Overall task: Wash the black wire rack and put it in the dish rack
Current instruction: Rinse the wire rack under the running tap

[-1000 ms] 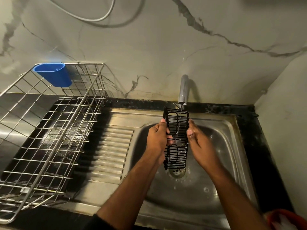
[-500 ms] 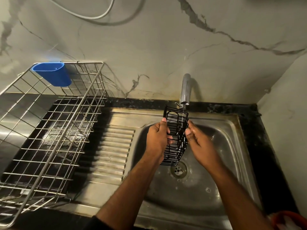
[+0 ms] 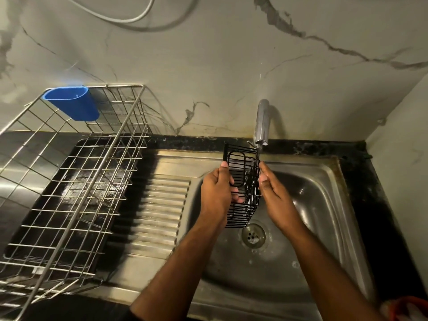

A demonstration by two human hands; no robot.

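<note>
A small black wire rack [image 3: 243,179] stands nearly upright over the steel sink basin [image 3: 319,205], just under the tap [image 3: 261,122], which runs a thin stream of water. My left hand [image 3: 216,193] grips its left side, fingers curled through the wires. My right hand [image 3: 274,193] holds the rack's right edge with fingertips and thumb. The steel dish rack [image 3: 69,181] stands to the left on a dark tray, holding nothing but a blue cup [image 3: 73,103] clipped to its back rim.
A ribbed steel drainboard [image 3: 159,205] lies between dish rack and basin. The drain [image 3: 253,235] sits below the wire rack. Marble wall stands behind, a side wall closes the right. A red object [image 3: 410,306] shows at the bottom right corner.
The wire rack has turned in my hands, from facing me flat to angled with its open side showing, and shifted slightly left under the tap. Both hands stayed on it.
</note>
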